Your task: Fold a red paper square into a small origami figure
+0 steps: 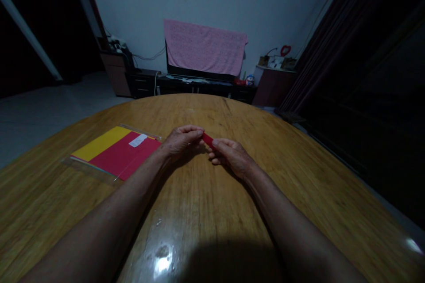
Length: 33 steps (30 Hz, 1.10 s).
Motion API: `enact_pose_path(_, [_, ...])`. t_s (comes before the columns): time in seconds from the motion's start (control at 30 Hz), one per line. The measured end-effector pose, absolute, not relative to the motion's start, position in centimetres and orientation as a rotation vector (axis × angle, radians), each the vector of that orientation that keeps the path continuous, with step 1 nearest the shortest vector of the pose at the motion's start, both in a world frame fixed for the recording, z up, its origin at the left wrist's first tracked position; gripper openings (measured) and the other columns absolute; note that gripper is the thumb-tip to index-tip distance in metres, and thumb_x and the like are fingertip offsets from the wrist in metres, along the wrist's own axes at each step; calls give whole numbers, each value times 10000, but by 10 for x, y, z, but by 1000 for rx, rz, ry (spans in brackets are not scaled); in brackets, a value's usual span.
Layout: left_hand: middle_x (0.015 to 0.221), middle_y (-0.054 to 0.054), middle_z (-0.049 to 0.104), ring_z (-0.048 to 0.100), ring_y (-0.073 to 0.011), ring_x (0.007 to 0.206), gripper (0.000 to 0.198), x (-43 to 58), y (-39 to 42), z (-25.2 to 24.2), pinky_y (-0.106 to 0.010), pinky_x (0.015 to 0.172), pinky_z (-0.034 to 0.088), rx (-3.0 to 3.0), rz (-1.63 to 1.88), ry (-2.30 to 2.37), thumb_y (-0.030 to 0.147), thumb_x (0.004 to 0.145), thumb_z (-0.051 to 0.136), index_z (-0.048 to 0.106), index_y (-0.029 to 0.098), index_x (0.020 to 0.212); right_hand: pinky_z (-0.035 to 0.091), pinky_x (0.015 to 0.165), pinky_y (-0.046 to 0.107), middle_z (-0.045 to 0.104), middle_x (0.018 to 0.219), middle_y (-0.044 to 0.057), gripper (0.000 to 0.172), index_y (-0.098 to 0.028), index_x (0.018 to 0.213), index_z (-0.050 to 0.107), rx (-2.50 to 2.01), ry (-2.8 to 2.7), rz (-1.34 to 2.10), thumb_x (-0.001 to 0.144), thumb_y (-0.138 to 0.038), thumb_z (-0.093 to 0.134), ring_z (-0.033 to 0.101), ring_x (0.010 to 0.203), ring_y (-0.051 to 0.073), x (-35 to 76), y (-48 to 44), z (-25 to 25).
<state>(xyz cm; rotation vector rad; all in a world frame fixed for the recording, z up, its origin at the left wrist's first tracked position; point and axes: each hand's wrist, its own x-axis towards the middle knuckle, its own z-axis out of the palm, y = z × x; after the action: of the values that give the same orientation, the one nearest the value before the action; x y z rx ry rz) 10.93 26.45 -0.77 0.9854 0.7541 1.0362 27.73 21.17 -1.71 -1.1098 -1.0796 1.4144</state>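
Note:
A small red piece (208,139), perhaps folded paper, is held between my two hands above the middle of the wooden table. My left hand (184,139) pinches its left end between thumb and fingers. At its right end, my right hand (231,154) grips it with the thumb on top and the other fingers curled below. Beside my left forearm lies a clear plastic packet with yellow paper (105,143) and red paper (121,157) in it, and a white label (137,140) on top.
The round wooden table (206,212) fills the foreground. Beyond its far edge stand a low black cabinet (142,84) and a screen covered by a pink cloth (206,48). A dark curtain (315,40) hangs at the right.

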Motion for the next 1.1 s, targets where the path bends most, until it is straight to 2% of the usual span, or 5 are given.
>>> enact_pose_path(0.13, [613,-56,681,632,-115,552,48,109,268,-7,-192,527,480,1001,1091,813,116,742,684,644,121,767,507,587,248,668,729,4,312,-191,887,637,-1104,-1020,1242,681,-372,784,605,595,109,277,212,-17])
enact_pose_path(0.23, [636,-57,690,641,-114,565,48,110,268,-6,-180,516,469,1005,1127,807,110,740,683,641,127,755,511,605,268,657,664,-15,269,-199,864,628,-1095,-1028,1090,686,-351,760,590,552,108,277,215,-19])
enact_pose_path(0.47, [671,-74,710,669,-145,627,107,110,269,-9,-202,541,470,1049,1133,793,133,686,744,665,120,758,528,651,310,695,728,22,184,-193,832,701,-1165,-1134,791,712,-332,705,663,651,169,279,220,-23])
enact_pose_path(0.93, [654,-49,703,622,-121,604,164,112,262,-8,-209,573,444,1094,1096,757,161,613,779,683,137,744,515,625,313,668,704,13,136,-198,797,696,-1187,-1247,656,735,-312,654,619,645,167,280,221,-25])
enact_pose_path(1.1, [669,-45,708,614,-117,606,161,112,263,-11,-211,584,445,1114,1082,740,188,638,782,677,149,753,521,678,327,687,778,31,190,-198,874,674,-1196,-1242,686,705,-283,680,637,695,176,278,220,-25])
